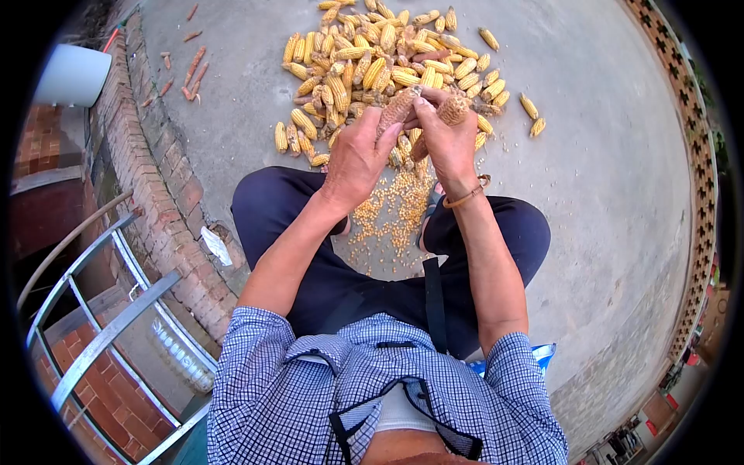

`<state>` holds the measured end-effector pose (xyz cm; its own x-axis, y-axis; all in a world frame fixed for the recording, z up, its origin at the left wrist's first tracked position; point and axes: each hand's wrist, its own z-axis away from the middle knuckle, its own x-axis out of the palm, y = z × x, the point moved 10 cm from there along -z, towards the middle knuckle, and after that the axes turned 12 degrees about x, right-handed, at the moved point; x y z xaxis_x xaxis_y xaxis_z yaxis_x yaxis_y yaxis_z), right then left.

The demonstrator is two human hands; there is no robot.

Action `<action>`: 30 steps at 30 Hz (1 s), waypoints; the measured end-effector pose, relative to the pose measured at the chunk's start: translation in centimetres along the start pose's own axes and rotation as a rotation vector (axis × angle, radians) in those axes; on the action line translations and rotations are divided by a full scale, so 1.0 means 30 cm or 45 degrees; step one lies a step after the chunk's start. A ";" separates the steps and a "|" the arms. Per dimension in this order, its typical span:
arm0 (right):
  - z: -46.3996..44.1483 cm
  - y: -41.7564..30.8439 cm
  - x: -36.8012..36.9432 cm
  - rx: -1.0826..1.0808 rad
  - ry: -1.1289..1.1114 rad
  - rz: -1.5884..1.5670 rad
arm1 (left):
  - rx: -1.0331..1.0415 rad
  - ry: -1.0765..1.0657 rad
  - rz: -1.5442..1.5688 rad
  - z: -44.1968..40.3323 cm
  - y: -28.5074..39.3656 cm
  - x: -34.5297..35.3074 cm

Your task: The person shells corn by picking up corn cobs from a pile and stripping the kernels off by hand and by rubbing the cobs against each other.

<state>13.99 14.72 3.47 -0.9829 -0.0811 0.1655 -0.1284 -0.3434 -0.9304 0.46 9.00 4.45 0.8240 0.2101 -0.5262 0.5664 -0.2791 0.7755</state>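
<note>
My left hand (359, 159) is closed round a mostly bare reddish corn cob (397, 112), with the thumb along its side. Beside it, my right hand (448, 143) is wrapped round another cob (452, 110), whose end sticks up between thumb and fingers. The fingertips of both hands meet near the top of the first cob. Just beyond them lies a heap of yellow corn ears (374, 71). Loose kernels (395, 209) are scattered on the ground below the hands, between my feet.
Several bare cobs (195, 70) lie on the concrete at the upper left. A white bucket (74, 76) stands by a brick edge (155, 167). At the lower left is a metal frame (116, 329). A blue and white bag (544, 355) shows beside my right side.
</note>
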 end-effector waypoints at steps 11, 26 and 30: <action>-0.028 0.059 -0.018 -0.221 0.121 0.351 | -0.266 -0.137 0.450 0.032 -0.116 0.084; -0.016 0.012 0.063 0.023 -0.471 -0.176 | -0.757 -0.377 1.358 0.082 -0.044 0.117; -0.013 0.029 0.037 0.108 -0.358 -0.142 | -0.657 -0.412 1.144 0.082 -0.048 0.111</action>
<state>12.74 14.69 2.70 -0.8867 -0.2902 0.3600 -0.2101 -0.4408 -0.8727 2.43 7.79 0.71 0.9421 -0.1526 0.2986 -0.2587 0.2357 0.9367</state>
